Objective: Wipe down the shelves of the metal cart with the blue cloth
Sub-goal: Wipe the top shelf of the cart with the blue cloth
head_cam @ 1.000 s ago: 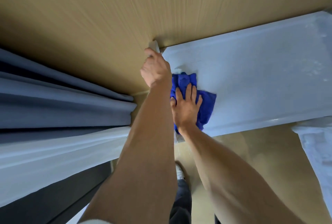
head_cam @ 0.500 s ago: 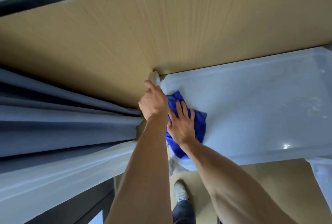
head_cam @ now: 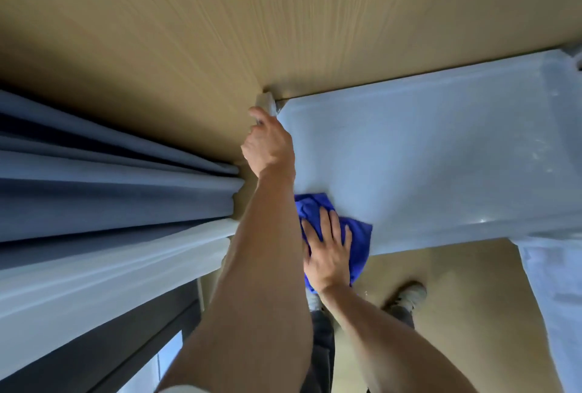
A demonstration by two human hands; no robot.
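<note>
Wiping in progress. Right hand [head_cam: 329, 255] lies flat, fingers spread, pressing the blue cloth [head_cam: 356, 235] onto the top shelf [head_cam: 441, 166] of the cart. The cloth sits at the shelf's near edge, close to its left end, at about 6 o'clock in the view, part of it hanging over the rim. Left hand [head_cam: 267, 147], at 12 o'clock from the cloth, is clenched around the corner post [head_cam: 266, 103], apparently steadying the cart.

Progress, judged: this shelf is partly covered at best. The stretch toward 3 o'clock shows pale flecks that may be dust or glare; cannot tell which. Any lower shelves are out of view, so their state is unknown and most of the task likely remains.

Count: cloths 1; shelves visible 1; hands 2; shoes 2, one [head_cam: 409, 295] plain, the other mostly hidden; curtain [head_cam: 110, 188] 1, at 9 o'clock.
</note>
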